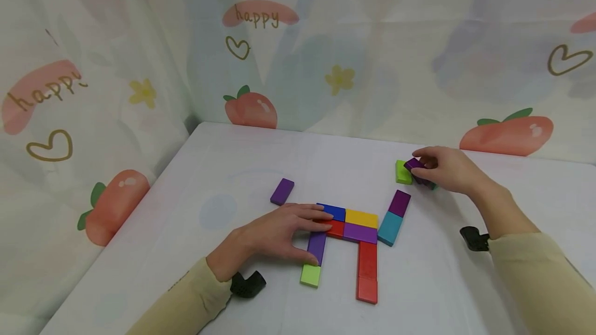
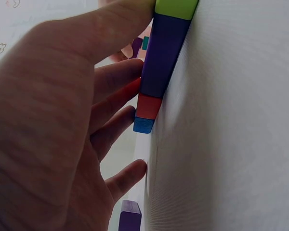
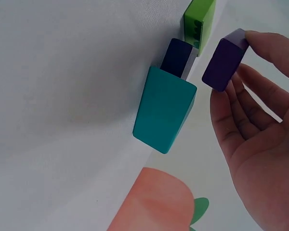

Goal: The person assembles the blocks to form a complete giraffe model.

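At the back right, my right hand (image 1: 449,169) pinches a dark purple block (image 3: 225,62) between thumb and fingers, lifted off the table. Below it in the right wrist view lie a teal block (image 3: 164,110), a dark blue block (image 3: 177,57) and a lime green block (image 3: 200,21). My left hand (image 1: 284,229) spreads over the left side of a flat arrangement of blocks, its fingers long and relaxed. Its fingertips rest on or just above the blue block (image 1: 336,213) and red block (image 1: 335,229); the thumb is at the purple block (image 1: 317,247).
The arrangement also has a yellow block (image 1: 361,218), a middle purple block (image 1: 360,233), red leg blocks (image 1: 367,260), a pale green block (image 1: 310,275) and a slanted turquoise block (image 1: 390,228) with a plum block (image 1: 400,202). A loose purple block (image 1: 282,192) lies behind the left hand. Printed cloth (image 1: 316,107) borders the white table (image 1: 419,293).
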{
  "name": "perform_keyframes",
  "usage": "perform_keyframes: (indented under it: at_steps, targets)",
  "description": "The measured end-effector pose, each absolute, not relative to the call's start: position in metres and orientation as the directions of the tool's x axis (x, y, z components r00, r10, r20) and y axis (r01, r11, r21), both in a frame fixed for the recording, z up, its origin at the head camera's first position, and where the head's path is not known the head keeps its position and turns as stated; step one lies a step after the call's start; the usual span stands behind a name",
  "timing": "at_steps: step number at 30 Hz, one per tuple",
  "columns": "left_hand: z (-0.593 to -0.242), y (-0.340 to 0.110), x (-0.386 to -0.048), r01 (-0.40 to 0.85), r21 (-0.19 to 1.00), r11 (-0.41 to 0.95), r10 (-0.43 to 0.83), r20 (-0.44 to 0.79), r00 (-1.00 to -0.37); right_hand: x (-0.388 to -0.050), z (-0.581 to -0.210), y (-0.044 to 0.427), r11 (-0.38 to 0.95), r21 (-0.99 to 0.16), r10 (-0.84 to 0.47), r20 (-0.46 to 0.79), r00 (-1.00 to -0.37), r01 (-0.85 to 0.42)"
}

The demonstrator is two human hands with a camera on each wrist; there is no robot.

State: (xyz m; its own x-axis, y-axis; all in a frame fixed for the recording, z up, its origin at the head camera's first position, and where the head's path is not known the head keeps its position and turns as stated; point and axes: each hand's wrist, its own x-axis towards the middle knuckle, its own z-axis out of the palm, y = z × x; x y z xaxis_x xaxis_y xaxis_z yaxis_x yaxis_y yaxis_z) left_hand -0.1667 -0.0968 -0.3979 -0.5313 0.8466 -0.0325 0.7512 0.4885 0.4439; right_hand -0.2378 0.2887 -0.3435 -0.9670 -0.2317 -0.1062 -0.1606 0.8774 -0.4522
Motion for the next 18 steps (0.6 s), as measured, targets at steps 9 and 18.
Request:
perform_keyframes:
  at_steps: [9, 18]
  targets:
    - [-0.399, -0.097, -0.167, 0.748, 0.433, 0.504, 0.84, -0.045, -0.54, -0.257, -0.345, 0.29, 0.881, -0.458, -0.195, -0.13, -0.972, -0.116]
    - [-0.399, -0.096, -0.167, 0.751, 0.44, 0.493, 0.845, -0.037, -0.533, -0.275, -0.347, 0.3, 0.875, -0.482, -0.138, -0.159, -0.978, -0.046]
